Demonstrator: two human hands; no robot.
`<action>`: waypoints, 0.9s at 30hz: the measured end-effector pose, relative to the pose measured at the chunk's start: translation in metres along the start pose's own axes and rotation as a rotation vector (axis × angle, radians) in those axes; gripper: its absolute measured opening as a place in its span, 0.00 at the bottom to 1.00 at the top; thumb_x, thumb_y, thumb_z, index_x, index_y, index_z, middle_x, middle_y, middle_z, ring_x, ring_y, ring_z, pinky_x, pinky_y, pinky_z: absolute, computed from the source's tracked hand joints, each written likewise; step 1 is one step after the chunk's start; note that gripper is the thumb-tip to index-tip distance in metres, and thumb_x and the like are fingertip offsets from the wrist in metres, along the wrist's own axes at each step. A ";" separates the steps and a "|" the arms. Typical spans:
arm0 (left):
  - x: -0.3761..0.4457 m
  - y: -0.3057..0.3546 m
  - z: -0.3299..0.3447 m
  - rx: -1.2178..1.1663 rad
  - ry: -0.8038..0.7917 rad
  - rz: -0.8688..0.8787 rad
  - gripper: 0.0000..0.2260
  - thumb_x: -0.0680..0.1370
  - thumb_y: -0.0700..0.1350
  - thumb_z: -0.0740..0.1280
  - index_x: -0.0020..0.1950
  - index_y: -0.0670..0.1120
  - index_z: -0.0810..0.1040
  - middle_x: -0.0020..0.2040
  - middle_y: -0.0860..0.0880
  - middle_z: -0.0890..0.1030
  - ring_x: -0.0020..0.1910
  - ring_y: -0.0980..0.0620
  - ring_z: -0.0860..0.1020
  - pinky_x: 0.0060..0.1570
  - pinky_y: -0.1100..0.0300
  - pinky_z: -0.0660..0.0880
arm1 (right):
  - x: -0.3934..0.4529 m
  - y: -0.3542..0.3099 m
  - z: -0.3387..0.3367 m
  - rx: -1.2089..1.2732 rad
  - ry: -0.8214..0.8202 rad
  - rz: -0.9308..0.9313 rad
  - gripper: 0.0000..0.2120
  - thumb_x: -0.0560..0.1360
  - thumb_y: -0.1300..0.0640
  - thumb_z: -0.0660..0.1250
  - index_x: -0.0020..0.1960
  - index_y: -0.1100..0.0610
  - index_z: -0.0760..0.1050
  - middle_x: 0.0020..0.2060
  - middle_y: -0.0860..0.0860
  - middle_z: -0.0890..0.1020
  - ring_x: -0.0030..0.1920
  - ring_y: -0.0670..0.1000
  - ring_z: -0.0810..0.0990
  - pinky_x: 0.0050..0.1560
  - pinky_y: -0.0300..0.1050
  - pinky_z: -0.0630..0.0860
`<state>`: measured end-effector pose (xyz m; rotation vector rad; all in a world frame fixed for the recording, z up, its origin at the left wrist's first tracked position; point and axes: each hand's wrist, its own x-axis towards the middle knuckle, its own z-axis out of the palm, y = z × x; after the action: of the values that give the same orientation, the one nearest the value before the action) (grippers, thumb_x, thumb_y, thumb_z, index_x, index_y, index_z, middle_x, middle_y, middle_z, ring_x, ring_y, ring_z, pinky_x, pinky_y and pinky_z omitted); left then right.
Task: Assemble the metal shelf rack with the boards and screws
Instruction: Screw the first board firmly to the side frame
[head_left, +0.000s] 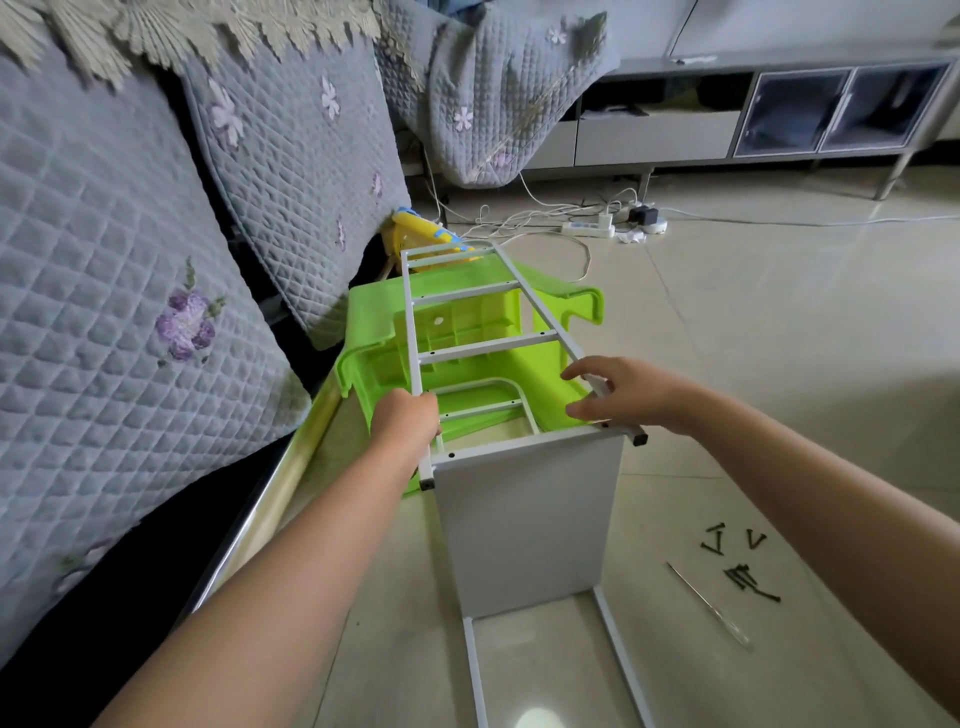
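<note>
A white metal ladder-shaped side frame (491, 348) lies across the top edge of an upright grey board (527, 525). My left hand (405, 421) grips the frame's left rail near the board. My right hand (618, 395) holds the right rail, fingers curled round it. A second white frame (615, 654) lies on the floor under the board. Several black screws (740, 564) are scattered on the floor tiles at the right, and a thin screwdriver (709, 605) lies beside them.
An overturned green plastic stool (467, 358) sits under the raised frame. A sofa with grey quilted covers (130, 291) fills the left. A power strip with cables (589, 226) lies by the grey TV cabinet (753, 130) at the back.
</note>
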<state>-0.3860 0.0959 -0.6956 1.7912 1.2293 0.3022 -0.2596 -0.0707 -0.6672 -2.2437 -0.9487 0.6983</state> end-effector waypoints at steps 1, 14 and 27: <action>0.001 -0.001 0.001 -0.054 0.000 -0.018 0.16 0.79 0.39 0.55 0.64 0.32 0.69 0.47 0.40 0.79 0.36 0.47 0.75 0.31 0.61 0.67 | -0.001 0.002 -0.001 -0.042 -0.023 -0.006 0.20 0.72 0.56 0.69 0.62 0.52 0.72 0.45 0.50 0.72 0.44 0.50 0.72 0.38 0.37 0.68; -0.050 -0.011 -0.026 0.469 -0.115 0.321 0.20 0.72 0.48 0.64 0.27 0.45 0.56 0.27 0.48 0.58 0.28 0.50 0.58 0.28 0.58 0.52 | -0.016 0.020 -0.023 -0.003 0.052 -0.019 0.15 0.77 0.57 0.62 0.63 0.50 0.68 0.34 0.54 0.76 0.28 0.44 0.74 0.32 0.36 0.72; -0.053 -0.002 -0.028 0.954 -0.033 0.498 0.18 0.74 0.57 0.65 0.49 0.43 0.72 0.54 0.45 0.73 0.56 0.44 0.72 0.47 0.57 0.70 | 0.007 0.015 0.001 -0.342 0.084 -0.017 0.21 0.76 0.54 0.64 0.68 0.53 0.68 0.55 0.57 0.78 0.52 0.54 0.75 0.47 0.37 0.64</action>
<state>-0.4301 0.0671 -0.6669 2.9140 0.9326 -0.0748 -0.2493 -0.0735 -0.6802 -2.5333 -1.1125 0.4566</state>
